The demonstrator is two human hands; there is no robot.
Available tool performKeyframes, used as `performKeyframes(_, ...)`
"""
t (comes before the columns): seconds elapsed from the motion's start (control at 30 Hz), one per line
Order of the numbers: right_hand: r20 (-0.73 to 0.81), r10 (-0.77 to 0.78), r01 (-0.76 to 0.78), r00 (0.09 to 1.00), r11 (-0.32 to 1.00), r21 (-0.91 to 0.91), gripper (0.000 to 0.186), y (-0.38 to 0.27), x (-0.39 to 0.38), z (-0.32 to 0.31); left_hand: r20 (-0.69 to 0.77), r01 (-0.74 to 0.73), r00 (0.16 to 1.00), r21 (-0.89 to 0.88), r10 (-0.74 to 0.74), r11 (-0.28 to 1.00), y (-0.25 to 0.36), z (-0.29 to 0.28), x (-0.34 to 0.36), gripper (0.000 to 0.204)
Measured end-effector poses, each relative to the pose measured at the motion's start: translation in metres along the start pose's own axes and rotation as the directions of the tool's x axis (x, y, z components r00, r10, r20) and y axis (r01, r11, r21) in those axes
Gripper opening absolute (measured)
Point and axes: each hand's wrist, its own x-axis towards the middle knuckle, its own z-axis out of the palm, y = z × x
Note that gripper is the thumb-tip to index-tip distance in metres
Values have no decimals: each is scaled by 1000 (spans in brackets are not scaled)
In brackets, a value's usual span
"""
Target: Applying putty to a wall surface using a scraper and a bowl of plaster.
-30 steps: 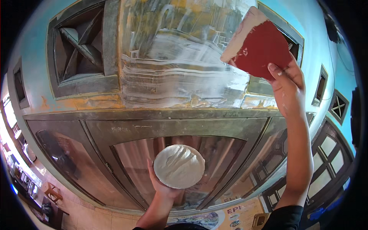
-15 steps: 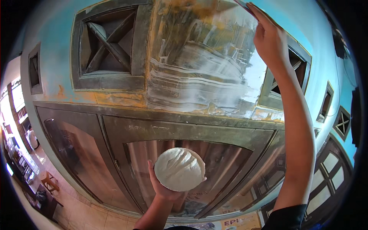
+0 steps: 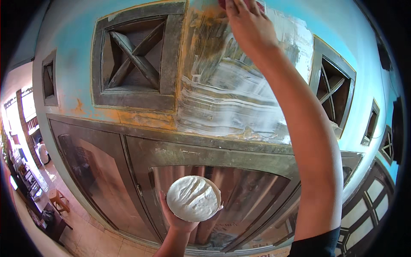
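Note:
My left hand (image 3: 173, 214) cradles a round container of creamy white paste (image 3: 193, 198) from below, in front of the glazed doors (image 3: 214, 154). My right hand (image 3: 252, 28) is high on the wall at the top of the view, its fingers on a red spreader (image 3: 221, 3), most of which is hidden behind them. The spreader is at the upper part of a wall panel (image 3: 231, 103) streaked with white paste over grey and ochre patches.
Framed vents with crossed slats (image 3: 135, 58) flank the streaked panel on the turquoise wall (image 3: 72, 81). At the far left a seated person (image 3: 43, 152), a wooden stool (image 3: 59, 200) and dark furniture stand by an opening. A panelled door (image 3: 368, 210) is at the lower right.
My right hand has swung up and leftward onto the top of the panel, turning the spreader out of sight. The wall shows farther right in the view, and the container sits slightly lower.

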Motion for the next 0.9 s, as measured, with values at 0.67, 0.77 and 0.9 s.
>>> performKeyframes(0.67, 383, 60, 44, 922, 965, -258, 43, -6, 15, 29, -19, 16, 1000, -83, -18, 996, 7, -10, 7, 89)
performKeyframes(0.77, 404, 71, 47, 912, 960, -276, 46, -19, 15, 17, -45, -13, 999, -27, 12, 1000, 4, -15, 9, 90)
performKeyframes(0.9, 427, 127, -8, 895, 963, -270, 50, -35, 5, 11, -41, 10, 999, -9, -10, 1000, -1, -8, 11, 90)
